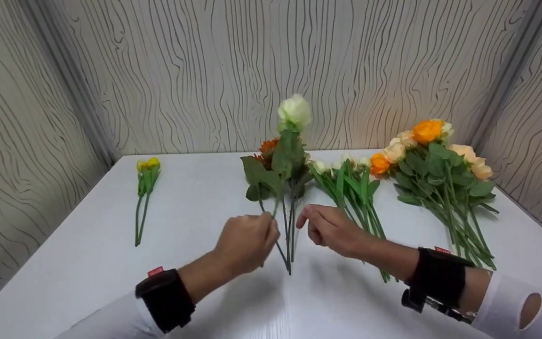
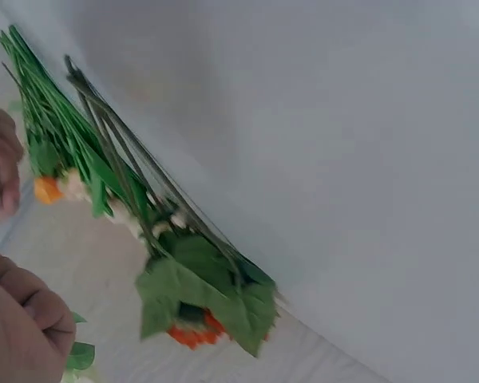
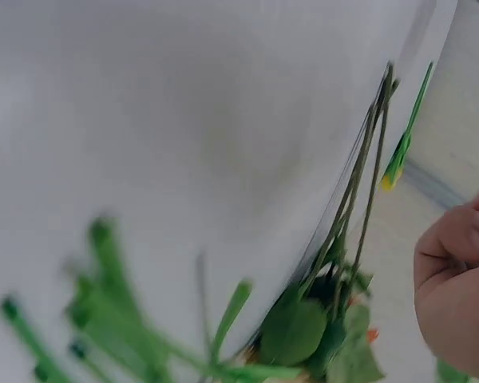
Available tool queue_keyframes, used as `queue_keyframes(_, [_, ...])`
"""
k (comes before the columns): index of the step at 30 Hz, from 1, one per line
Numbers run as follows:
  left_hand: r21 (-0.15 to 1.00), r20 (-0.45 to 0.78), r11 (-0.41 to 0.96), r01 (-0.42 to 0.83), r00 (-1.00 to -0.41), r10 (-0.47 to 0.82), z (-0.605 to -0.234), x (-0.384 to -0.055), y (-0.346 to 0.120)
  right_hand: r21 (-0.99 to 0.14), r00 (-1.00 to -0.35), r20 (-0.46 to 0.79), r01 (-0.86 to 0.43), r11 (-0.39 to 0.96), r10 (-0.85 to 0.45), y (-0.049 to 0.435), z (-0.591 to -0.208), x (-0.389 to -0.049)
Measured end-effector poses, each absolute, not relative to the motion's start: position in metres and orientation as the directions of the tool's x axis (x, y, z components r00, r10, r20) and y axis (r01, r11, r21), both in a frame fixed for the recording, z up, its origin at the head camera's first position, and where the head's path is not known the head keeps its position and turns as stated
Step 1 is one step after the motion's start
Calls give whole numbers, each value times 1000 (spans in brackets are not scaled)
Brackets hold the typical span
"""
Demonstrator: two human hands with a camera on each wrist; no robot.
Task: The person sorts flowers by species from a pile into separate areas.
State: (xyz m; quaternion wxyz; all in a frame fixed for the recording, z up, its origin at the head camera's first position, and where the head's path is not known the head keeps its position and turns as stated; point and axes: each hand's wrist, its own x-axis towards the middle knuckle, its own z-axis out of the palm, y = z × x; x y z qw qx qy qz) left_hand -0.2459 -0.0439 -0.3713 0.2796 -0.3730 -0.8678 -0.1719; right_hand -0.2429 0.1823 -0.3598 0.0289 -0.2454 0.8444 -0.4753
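In the head view my left hand (image 1: 247,238) is a fist gripping the thin stem of a white rose (image 1: 295,110), whose bloom stands upright above the table. The stem's end shows just under the fist. Close to its right, my right hand (image 1: 334,230) has loosely bent fingers and holds nothing. Behind the rose, partly hidden by its leaves, lie red-orange flowers (image 1: 267,147) with dark stems (image 3: 359,175) pointing toward me. The left wrist view shows their broad green leaves (image 2: 207,275) on the table.
Two yellow flowers (image 1: 147,165) lie at the left of the white table (image 1: 195,188). To the right are a bunch of white flowers with bright green stems (image 1: 365,202) and a larger bunch of orange and peach roses (image 1: 428,132). A patterned wall (image 1: 195,75) stands behind.
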Motion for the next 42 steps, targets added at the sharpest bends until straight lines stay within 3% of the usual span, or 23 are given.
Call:
queue_keyframes(6, [-53,558,602,797,-476,680,-374,-221,-9,-915,-877,230,-342,212,-421,160,-360,-228])
queue_keyframes(14, [-66,568,624,778,-485,665,-376,-220,-5,-934,-891,225,-312,172,-396,160,-359,-227])
queue_keyframes(19, [-34,535,635,772,-522,664,-374,-221,-7,-933,-895,204,-300,196,-397,164,-357,-230])
queue_keyframes(25, [55,508,683,729,-609,609,-366,-225,-25,-932,-898,182,-287,222,-400,186,-353,-236])
queue_keyframes(29, [70,516,749,658,-667,538,-366,-234,-52,-927,-929,170,-264,266,-329,220,-350,-244])
queue_keyframes(34, [45,479,857,514,-764,433,-368,-262,-103,-823,-972,195,-235,517,-131,277,-346,-255])
queue_keyframes(39, [84,256,961,263,-938,234,-360,-296,-168,-623,-987,161,-88,777,17,338,-343,-265])
queue_keyframes(42, [85,76,988,130,-989,123,-358,-314,-204,-536,-991,125,-29,844,46,372,-343,-268])
